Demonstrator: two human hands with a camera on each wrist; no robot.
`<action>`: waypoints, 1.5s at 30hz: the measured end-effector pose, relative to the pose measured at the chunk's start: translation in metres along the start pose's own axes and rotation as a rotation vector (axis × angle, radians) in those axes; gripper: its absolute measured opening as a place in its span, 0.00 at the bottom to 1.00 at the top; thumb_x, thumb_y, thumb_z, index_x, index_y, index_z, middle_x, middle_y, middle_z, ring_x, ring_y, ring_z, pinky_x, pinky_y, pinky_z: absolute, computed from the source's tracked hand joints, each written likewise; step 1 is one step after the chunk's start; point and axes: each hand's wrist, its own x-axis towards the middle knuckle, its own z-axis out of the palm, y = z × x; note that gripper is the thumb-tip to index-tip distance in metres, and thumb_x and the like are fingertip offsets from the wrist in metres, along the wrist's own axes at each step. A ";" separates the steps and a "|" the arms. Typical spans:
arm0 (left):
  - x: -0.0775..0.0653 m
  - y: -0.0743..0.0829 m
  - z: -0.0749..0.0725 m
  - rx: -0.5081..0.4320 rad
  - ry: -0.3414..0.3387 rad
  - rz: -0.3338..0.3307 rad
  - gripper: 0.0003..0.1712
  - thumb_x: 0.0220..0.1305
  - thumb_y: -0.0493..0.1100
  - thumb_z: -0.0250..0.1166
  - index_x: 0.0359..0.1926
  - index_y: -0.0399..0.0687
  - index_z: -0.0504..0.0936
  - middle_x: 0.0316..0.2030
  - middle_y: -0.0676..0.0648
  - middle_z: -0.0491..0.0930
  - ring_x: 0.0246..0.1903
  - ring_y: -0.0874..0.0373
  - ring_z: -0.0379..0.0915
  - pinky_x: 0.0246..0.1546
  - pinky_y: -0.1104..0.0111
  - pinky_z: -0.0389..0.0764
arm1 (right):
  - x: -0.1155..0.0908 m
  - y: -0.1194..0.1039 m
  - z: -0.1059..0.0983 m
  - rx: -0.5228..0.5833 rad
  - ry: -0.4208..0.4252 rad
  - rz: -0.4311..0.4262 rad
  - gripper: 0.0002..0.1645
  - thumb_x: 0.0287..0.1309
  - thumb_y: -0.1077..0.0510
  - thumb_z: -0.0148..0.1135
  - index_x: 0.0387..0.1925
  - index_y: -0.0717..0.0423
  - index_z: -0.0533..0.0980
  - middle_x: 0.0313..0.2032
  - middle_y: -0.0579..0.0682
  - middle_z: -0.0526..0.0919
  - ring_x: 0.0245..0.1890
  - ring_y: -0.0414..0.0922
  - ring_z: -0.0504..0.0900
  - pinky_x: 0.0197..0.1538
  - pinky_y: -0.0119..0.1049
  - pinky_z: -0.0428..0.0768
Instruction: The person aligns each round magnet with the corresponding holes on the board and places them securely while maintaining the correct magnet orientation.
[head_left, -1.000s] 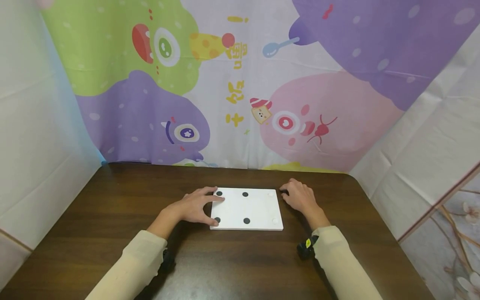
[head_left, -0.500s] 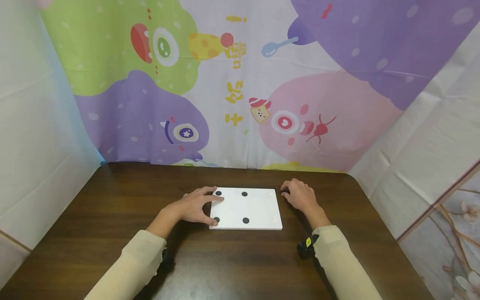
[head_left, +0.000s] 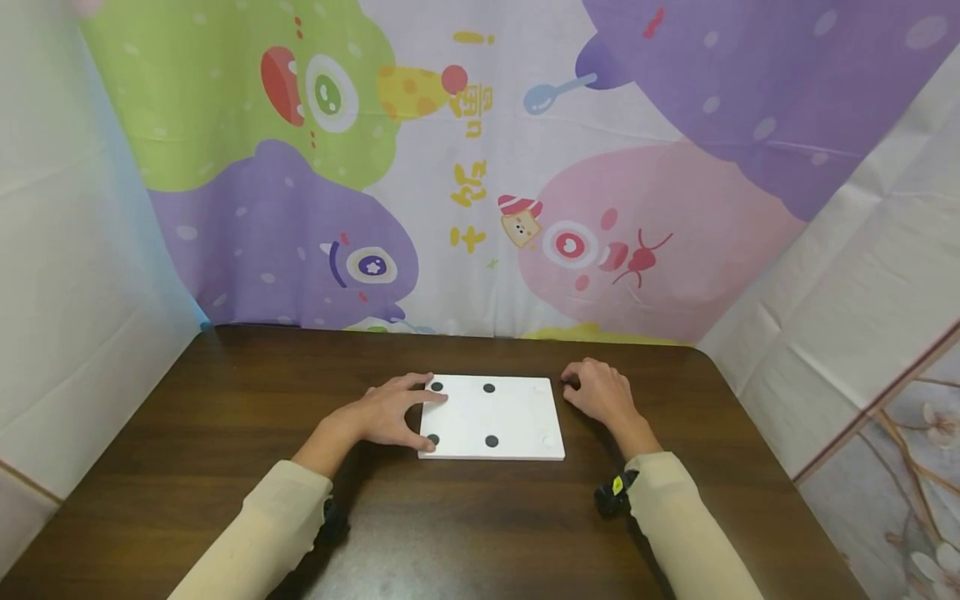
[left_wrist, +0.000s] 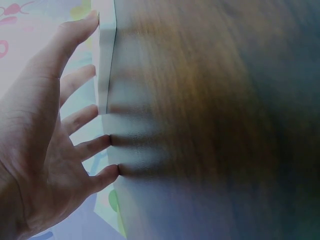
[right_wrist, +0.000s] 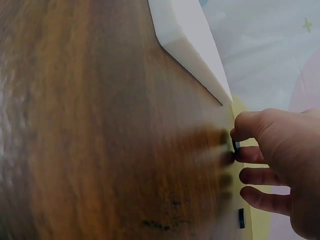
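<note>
A white rectangular board (head_left: 517, 417) lies flat on the table. Several black discs (head_left: 492, 442) sit in its left and middle parts, and two pale round marks show at its right end. My left hand (head_left: 386, 412), fingers spread, rests over the board's left end; its thumb and some fingertips touch the board, while the others reach down to the tabletop in the left wrist view. Off the right end, my right hand (head_left: 600, 392) is low at the table. In the right wrist view its thumb and forefinger pinch a small black disc (right_wrist: 236, 146), hidden from the head view.
Another small black piece (right_wrist: 242, 218) stands beyond the right fingers in the right wrist view. The dark wooden table (head_left: 480, 525) ends at a cartoon-printed cloth (head_left: 450, 292). White cloths (head_left: 825, 275) hang at both sides.
</note>
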 end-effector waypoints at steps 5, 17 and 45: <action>0.001 -0.002 0.000 -0.004 0.001 0.000 0.52 0.62 0.65 0.80 0.83 0.56 0.75 0.89 0.36 0.58 0.87 0.25 0.54 0.74 0.12 0.54 | 0.001 0.000 0.000 -0.002 -0.001 -0.001 0.14 0.69 0.56 0.71 0.53 0.49 0.92 0.56 0.56 0.92 0.55 0.63 0.91 0.51 0.63 0.89; 0.002 -0.003 -0.002 0.010 0.014 0.009 0.52 0.61 0.65 0.81 0.82 0.56 0.76 0.89 0.35 0.59 0.86 0.25 0.55 0.74 0.12 0.56 | 0.004 -0.001 -0.004 0.005 0.007 -0.017 0.14 0.68 0.56 0.70 0.51 0.48 0.92 0.53 0.55 0.92 0.51 0.61 0.92 0.48 0.60 0.89; 0.001 -0.003 0.001 -0.007 0.010 0.007 0.52 0.62 0.65 0.81 0.83 0.56 0.75 0.89 0.36 0.59 0.87 0.26 0.55 0.74 0.11 0.54 | -0.003 -0.007 -0.007 0.008 0.016 -0.059 0.14 0.64 0.58 0.68 0.48 0.46 0.93 0.48 0.51 0.92 0.47 0.58 0.91 0.46 0.59 0.88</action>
